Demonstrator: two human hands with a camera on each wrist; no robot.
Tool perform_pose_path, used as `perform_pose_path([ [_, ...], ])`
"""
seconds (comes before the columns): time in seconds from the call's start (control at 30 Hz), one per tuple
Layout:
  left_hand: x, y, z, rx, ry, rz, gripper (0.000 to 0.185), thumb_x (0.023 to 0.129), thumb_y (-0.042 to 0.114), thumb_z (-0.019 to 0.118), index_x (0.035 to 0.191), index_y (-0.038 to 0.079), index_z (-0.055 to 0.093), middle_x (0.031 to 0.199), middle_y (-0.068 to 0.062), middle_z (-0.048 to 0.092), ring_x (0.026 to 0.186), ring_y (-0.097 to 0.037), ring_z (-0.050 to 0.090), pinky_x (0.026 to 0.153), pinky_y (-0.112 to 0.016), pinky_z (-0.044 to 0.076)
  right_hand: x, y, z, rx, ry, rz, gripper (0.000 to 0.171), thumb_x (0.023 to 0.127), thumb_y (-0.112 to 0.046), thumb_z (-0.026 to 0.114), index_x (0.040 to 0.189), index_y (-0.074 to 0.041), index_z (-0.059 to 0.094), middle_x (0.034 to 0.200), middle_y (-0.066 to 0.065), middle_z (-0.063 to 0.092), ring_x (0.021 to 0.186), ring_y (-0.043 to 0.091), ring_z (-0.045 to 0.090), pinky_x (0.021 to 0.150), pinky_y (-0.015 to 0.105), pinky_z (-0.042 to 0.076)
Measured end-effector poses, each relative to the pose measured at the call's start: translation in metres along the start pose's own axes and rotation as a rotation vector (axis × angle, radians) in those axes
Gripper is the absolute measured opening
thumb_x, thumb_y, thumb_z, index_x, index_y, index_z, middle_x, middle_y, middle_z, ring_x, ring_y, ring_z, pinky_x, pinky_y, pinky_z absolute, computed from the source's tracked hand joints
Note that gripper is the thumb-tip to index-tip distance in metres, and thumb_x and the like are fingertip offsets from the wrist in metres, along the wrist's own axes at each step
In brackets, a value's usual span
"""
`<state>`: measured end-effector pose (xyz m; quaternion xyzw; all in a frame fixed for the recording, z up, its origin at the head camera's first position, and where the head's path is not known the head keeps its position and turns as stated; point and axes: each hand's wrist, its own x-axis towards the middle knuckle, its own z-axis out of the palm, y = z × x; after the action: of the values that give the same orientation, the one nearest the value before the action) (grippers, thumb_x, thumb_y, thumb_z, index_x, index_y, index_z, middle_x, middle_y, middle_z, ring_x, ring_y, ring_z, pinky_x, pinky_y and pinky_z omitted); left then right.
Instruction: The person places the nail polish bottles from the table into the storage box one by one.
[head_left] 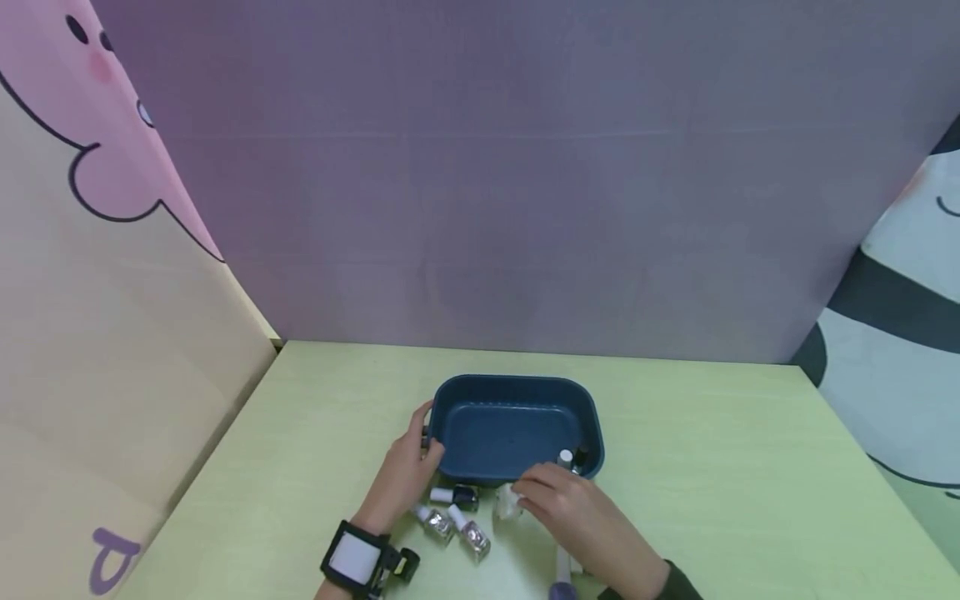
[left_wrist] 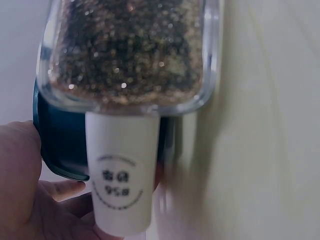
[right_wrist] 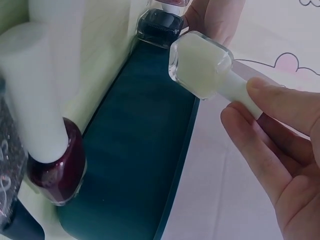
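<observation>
A dark blue tray [head_left: 450,417] sits mid-table. My left hand [head_left: 411,468] grips its left rim, fingers [left_wrist: 60,189] curled at the tray [left_wrist: 60,145] corner. My right hand [head_left: 528,492] pinches the white cap of a pale, milky nail polish bottle [head_left: 508,503] at the tray's near edge. In the right wrist view the fingertips [right_wrist: 272,102] hold that bottle [right_wrist: 200,62] over the tray [right_wrist: 140,150] rim. A glitter bottle [left_wrist: 125,50] with a white cap fills the left wrist view.
Loose bottles lie before the tray: a dark one [head_left: 459,497] and two glittery ones [head_left: 438,525] [head_left: 472,538]. A white-capped bottle [head_left: 566,457] stands inside the tray's right corner. A dark red bottle [right_wrist: 55,175] lies by my right wrist. Foam walls close in three sides.
</observation>
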<state>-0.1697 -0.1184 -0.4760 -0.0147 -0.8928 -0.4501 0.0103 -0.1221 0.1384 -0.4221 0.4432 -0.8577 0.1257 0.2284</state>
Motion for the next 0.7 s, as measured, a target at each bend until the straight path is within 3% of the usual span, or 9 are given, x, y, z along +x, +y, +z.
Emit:
perform_pose_path([
  [0.27, -0.0006, 0.0002, -0.0005, -0.008, -0.001, 0.002, 0.062, 0.099, 0.019, 0.050, 0.156, 0.019, 0.027, 0.119, -0.013, 0.065, 0.074, -0.013, 0.057, 0.054, -0.028, 0.044, -0.0006, 0.0004, -0.0008, -0.015, 0.001, -0.003, 0.023, 0.074, -0.013, 0.084, 0.095, -0.013, 0.076, 0.096, -0.004, 0.068, 0.086, 0.007, 0.064, 0.077, 0.018, 0.053],
  [0.7, -0.0001, 0.0016, -0.0007, -0.009, -0.005, 0.010, 0.062, 0.099, 0.018, 0.051, 0.156, 0.018, 0.027, 0.114, -0.011, 0.066, 0.068, -0.012, 0.055, 0.052, -0.027, 0.043, 0.0001, 0.0020, -0.0019, -0.022, 0.039, -0.001, 0.022, 0.074, -0.012, 0.084, 0.095, -0.012, 0.076, 0.095, -0.004, 0.069, 0.085, 0.007, 0.064, 0.077, 0.017, 0.053],
])
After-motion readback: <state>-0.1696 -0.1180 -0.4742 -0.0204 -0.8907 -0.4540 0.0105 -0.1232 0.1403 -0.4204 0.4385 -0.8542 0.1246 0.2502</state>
